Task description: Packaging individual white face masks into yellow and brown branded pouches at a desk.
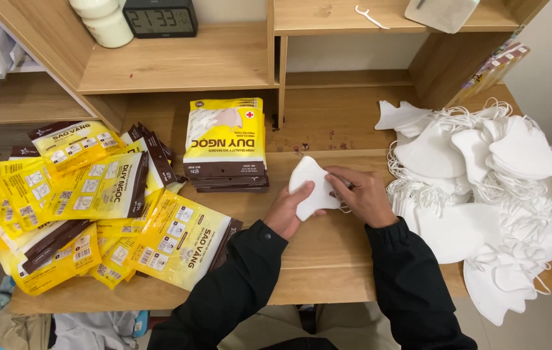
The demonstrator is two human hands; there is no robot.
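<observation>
Centrally, left hand (287, 210) and right hand (361, 194), grips grasping white mask (310, 185), stacked yellow pouches (225, 139) sealed, contents hidden

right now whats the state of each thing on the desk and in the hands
white mask: folded flat, held by both hands
left hand: gripping the mask from below
right hand: fingers on the mask's right edge
loose masks: heaped, straps tangled
yellow pouches: scattered, overlapping
pouch stack: neatly piled
clock: display lit
</observation>
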